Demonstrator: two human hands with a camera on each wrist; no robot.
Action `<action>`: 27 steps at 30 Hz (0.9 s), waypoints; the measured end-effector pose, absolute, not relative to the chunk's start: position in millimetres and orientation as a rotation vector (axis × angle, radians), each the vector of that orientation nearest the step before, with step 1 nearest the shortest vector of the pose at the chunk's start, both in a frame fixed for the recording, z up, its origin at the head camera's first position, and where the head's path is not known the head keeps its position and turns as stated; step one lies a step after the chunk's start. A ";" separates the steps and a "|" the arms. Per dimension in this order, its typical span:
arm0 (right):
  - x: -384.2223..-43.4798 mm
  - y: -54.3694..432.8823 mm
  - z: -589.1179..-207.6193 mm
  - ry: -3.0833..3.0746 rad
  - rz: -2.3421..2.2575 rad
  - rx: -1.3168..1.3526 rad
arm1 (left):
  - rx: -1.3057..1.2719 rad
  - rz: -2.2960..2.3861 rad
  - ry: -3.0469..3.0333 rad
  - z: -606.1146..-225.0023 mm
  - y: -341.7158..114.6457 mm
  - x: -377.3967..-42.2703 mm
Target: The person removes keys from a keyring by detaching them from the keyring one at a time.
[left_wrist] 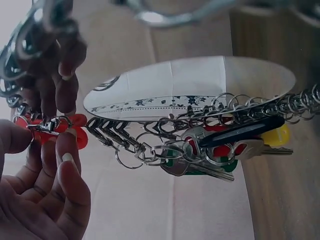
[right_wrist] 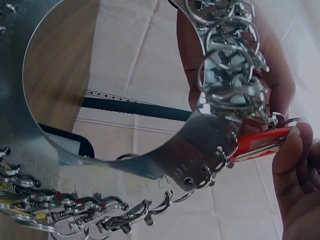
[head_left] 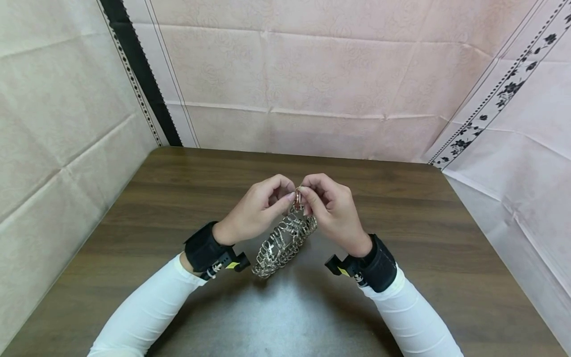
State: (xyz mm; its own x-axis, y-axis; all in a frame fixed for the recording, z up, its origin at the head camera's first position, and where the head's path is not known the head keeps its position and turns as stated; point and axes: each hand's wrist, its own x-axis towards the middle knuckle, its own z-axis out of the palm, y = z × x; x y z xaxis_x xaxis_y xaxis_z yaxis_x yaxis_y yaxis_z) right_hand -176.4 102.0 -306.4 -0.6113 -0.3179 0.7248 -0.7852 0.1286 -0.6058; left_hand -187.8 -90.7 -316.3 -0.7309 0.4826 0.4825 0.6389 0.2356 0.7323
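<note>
A flat metal key ring [head_left: 285,243] with numbers stamped along its band hangs under both hands, lined with small snap hooks and split rings. In the head view my left hand [head_left: 260,206] and right hand [head_left: 332,210] meet at its top. A red key tag [right_wrist: 262,142] lies there, its end pinched by my right thumb and fingers. My left fingertips are at a metal snap hook [left_wrist: 64,122] beside the tag, partly hidden by the hand. Lower on the ring hang keys [left_wrist: 220,172] with green [left_wrist: 172,167] and yellow tags [left_wrist: 277,135].
A brown wood-grain table [head_left: 401,223] lies beneath. Pale patterned cloth [head_left: 321,74] covers the back and both sides, with a black band [head_left: 142,74] at left. Black wrist straps [head_left: 202,248] with small cameras sit on both wrists, over white sleeves [head_left: 147,302].
</note>
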 end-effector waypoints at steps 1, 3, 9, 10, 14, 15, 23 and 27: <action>-176.3 101.8 -306.4 -1.996 1.482 1.064 | -1.073 -1.506 -2.350 -316.5 -91.0 -187.8; -176.3 101.7 -306.7 -2.001 1.478 1.063 | -1.073 -1.505 -2.362 -316.8 -91.4 -187.9; -175.9 102.8 -307.7 -2.020 1.479 1.059 | -1.062 -1.504 -2.365 -317.1 -90.3 -188.4; -175.9 103.2 -308.0 -2.025 1.475 1.061 | -1.062 -1.503 -2.359 -317.3 -90.1 -188.5; -175.4 104.8 -308.8 -2.057 1.439 1.068 | -1.059 -1.468 -2.318 -318.9 -89.7 -189.2; -175.2 105.2 -308.8 -2.067 1.427 1.068 | -1.059 -1.452 -2.307 -319.3 -89.7 -189.3; -175.9 111.1 -310.3 -2.133 1.354 1.101 | -1.080 -1.328 -2.283 -321.3 -90.5 -188.5; -178.6 114.6 -311.0 -2.137 1.264 1.135 | -1.104 -1.274 -2.265 -322.7 -89.6 -188.6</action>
